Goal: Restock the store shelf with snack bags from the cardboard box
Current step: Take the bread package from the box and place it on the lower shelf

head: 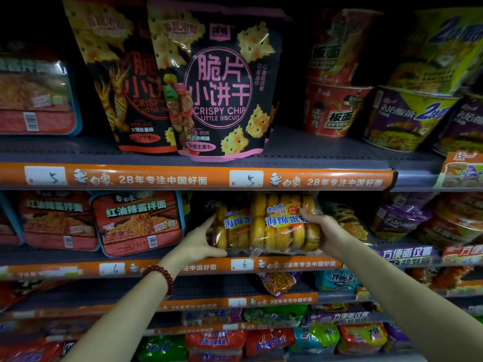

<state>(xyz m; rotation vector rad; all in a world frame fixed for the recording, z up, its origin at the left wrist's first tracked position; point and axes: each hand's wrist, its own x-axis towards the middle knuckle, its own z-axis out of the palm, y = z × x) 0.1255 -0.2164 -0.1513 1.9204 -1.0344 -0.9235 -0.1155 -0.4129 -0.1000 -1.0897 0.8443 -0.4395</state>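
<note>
— What were your hands doing just then?

— My left hand [200,242], the one with the bead bracelet [160,276] at the wrist, was curled round the left end of the rear cake bag [230,226], thumb under it and fingers [210,220] up its side. My right hand [322,231] gripped the right end of the front cake bag [283,223], fingers pinching the clear wrapper near the top.

— And where were the bags?

— Both stood on the middle shelf [167,267], just behind its orange price strip, the front one overlapping the rear one. Red noodle trays [137,222] sat just to the left on the same shelf.

— Anything farther off?

— On the shelf above stood two black biscuit bags [217,82], and noodle cups [334,111] to their right. I couldn't see the cardboard box.
</note>
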